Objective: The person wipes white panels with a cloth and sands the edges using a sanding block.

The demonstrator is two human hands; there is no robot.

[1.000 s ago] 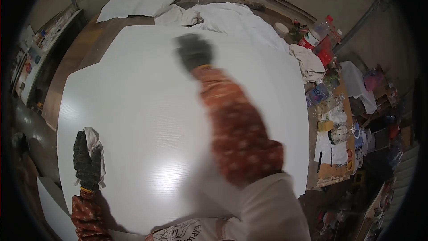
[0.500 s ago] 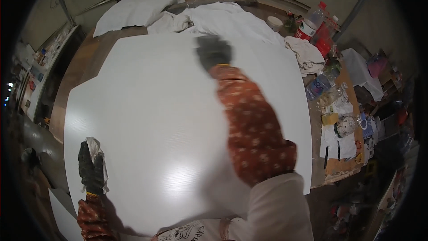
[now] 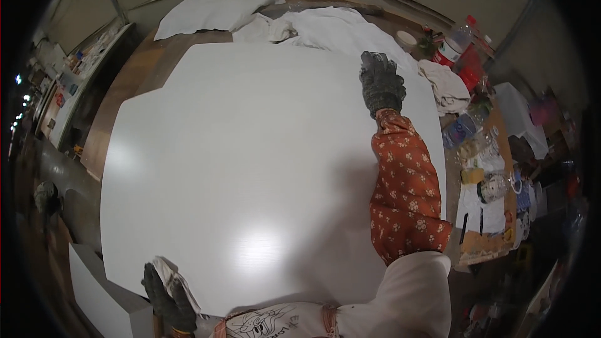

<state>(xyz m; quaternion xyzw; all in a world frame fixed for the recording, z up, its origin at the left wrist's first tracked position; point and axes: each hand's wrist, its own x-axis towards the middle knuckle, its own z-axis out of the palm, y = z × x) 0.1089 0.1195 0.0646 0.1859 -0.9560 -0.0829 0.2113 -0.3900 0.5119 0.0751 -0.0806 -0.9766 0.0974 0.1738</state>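
A large white board (image 3: 250, 150) lies flat and fills most of the view. My right hand (image 3: 382, 84), in a dark grey glove with an orange patterned sleeve behind it, reaches to the board's far right part. It presses down on a small grey pad (image 3: 374, 59) that shows at the fingertips. My left hand (image 3: 164, 294), also in a dark glove, rests at the board's near left edge. It lies on a crumpled white cloth (image 3: 170, 270) and holds it there.
White sheets and cloths (image 3: 313, 25) are heaped behind the board. A bench on the right holds bottles (image 3: 463, 131), red containers (image 3: 469, 75), papers and small tools. A white box (image 3: 94, 288) stands at the lower left, with floor and shelves beyond.
My right hand has slid with the pad from the board's far middle toward its far right corner. The left hand stays on the cloth at the near edge.
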